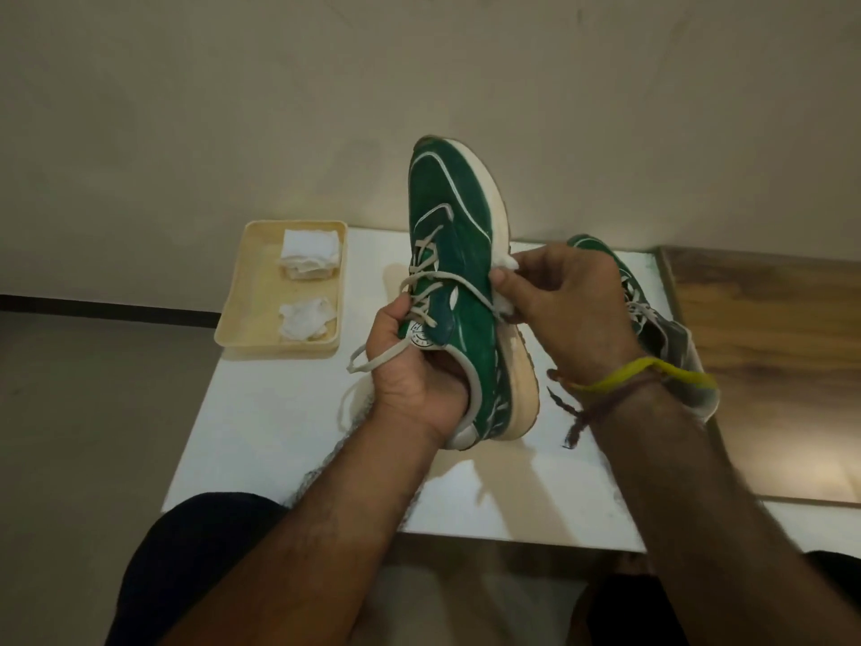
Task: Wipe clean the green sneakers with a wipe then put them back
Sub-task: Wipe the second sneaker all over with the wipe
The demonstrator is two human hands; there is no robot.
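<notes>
- Head view: the left hand (410, 366) has its grip closed around the tongue and collar of one green sneaker (454, 272), held in the air above the white desk (279, 412), toe pointing away.
- The right hand (568, 310) pinches a white wipe (505, 284) against the pale midsole.
- The second sneaker (652, 310) lies on the desk behind the right wrist.
- The shoe looks light – soft upper, firm sole – so the collar is probably the safest hold; loose laces may slip.

Beige wall (186, 109); white table (261, 435); wooden surface (768, 342) right.

sneaker (454, 254): green, white piping | tray (251, 291): cream | table (261, 435): white | wristband (652, 370): yellow
</notes>
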